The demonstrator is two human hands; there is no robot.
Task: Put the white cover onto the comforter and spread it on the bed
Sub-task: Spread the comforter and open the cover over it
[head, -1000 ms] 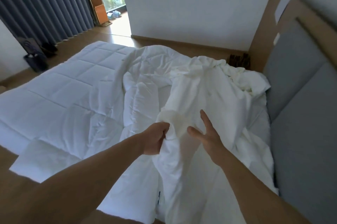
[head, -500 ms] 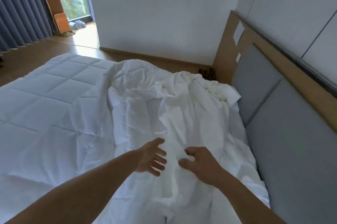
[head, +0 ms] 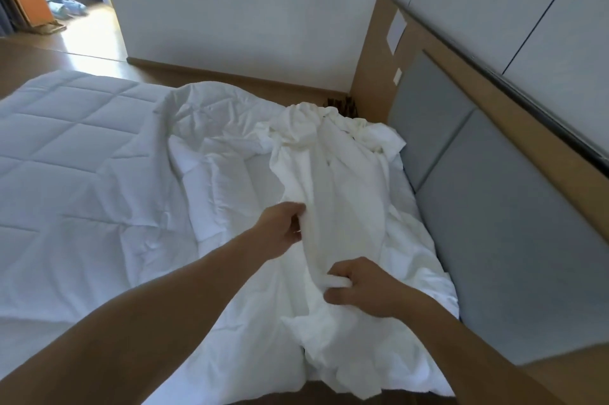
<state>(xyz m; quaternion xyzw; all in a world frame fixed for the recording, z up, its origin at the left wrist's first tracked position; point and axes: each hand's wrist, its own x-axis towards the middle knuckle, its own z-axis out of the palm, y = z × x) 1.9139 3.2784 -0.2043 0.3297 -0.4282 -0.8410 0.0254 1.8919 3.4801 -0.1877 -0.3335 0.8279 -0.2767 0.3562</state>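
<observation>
Our left hand [head: 279, 230] and right hand [head: 360, 290] grip the crumpled white cover [head: 333, 180] by the grey padded headboard [head: 494, 207]; left fingertips hidden.

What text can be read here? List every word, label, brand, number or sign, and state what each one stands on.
No readable text anywhere in this view.
white cover: plain, no print or tag visible.
quilted comforter: plain, only stitch lines.
large pale patch on the wooden headboard panel: looks blank; any print is too small to tell.
small pale patch below it: the same.
</observation>
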